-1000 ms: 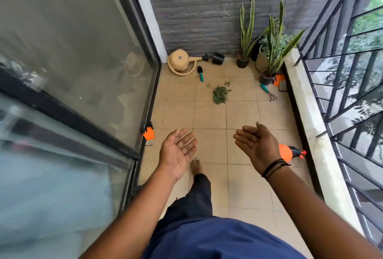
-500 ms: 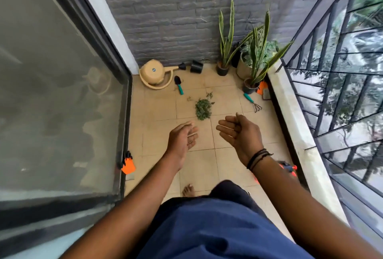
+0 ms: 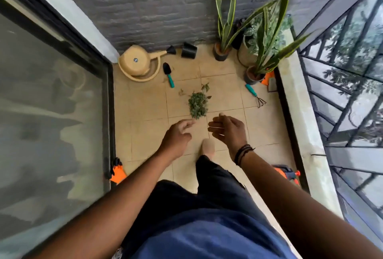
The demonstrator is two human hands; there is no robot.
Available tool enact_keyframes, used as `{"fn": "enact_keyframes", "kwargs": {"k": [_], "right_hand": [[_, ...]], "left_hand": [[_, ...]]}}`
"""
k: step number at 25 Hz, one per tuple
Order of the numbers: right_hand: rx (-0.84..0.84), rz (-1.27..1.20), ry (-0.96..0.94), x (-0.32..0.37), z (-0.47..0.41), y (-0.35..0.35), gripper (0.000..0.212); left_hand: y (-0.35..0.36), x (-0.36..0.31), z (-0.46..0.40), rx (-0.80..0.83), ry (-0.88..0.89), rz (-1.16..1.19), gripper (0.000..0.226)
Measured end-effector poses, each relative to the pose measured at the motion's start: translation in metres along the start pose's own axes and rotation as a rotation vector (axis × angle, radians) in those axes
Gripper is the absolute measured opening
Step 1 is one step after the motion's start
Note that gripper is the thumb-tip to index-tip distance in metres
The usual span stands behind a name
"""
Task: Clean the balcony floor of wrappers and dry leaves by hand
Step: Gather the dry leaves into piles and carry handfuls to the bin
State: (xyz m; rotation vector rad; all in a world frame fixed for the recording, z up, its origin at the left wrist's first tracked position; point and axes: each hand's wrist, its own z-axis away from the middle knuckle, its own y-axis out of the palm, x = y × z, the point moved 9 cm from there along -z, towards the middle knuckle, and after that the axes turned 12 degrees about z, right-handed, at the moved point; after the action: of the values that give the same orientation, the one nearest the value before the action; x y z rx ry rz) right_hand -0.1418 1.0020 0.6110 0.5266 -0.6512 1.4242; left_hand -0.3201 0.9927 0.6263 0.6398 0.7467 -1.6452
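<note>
A small heap of green-grey leaves [image 3: 197, 104] lies on the beige tiled balcony floor [image 3: 145, 113], with a few loose leaves [image 3: 205, 87] just beyond it. My left hand [image 3: 178, 136] reaches forward, fingers relaxed and empty, its fingertips just short of the heap's near edge. My right hand [image 3: 227, 130] hovers to the right of the heap, palm turned inward, fingers loosely bent, holding nothing. A black cord bracelet sits on the right wrist. One bare foot [image 3: 208, 146] stands between the hands.
A tan watering can [image 3: 137, 63], a teal-handled trowel [image 3: 168, 74], a black pot [image 3: 189, 50] and a teal hand rake [image 3: 255, 95] lie near the brick wall. Potted snake plants [image 3: 267, 30] stand far right. An orange sprayer [image 3: 287, 172] lies by the ledge; the glass door [image 3: 51, 113] is left.
I have stepped closer to the leaf heap. Both hands have lowered and reached forward to its near edge, turning from palm-up to facing down and inward.
</note>
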Motion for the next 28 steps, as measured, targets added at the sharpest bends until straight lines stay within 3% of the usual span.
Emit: {"fn": "enact_keyframes", "kwargs": {"k": [6,12,15,17,20,23,26,28], "right_hand": [[0.017,0.429,-0.083,-0.04,-0.173,0.025,0.032],[0.171,1.066,-0.347,-0.178,-0.393,0.082,0.036],[0.207,1.463,-0.469,-0.262,-0.49,0.086,0.049],[0.161,1.676,-0.555,-0.31,-0.538,0.082,0.055],[0.356,1.934,-0.973,-0.369,-0.562,0.107,0.063],[0.541,1.999,-1.31,-0.405,-0.573,0.132,0.063],[0.51,2.022,-1.429,-0.376,-0.63,0.138,0.068],[0.415,2.084,-1.404,-0.34,-0.676,0.133,0.07]], "left_hand": [[0.001,0.088,-0.14,0.078,-0.15,-0.368,0.076],[0.019,0.248,-0.39,0.11,-0.223,-0.573,0.082],[-0.001,0.302,-0.503,-0.047,-0.26,-0.606,0.085],[-0.023,0.338,-0.562,-0.149,-0.356,-0.682,0.1],[-0.035,0.389,-0.615,-0.094,-0.524,-0.962,0.14],[-0.026,0.421,-0.635,-0.025,-0.556,-1.085,0.176],[-0.019,0.436,-0.646,-0.033,-0.561,-1.032,0.184],[-0.025,0.44,-0.649,-0.042,-0.544,-1.012,0.185]]}}
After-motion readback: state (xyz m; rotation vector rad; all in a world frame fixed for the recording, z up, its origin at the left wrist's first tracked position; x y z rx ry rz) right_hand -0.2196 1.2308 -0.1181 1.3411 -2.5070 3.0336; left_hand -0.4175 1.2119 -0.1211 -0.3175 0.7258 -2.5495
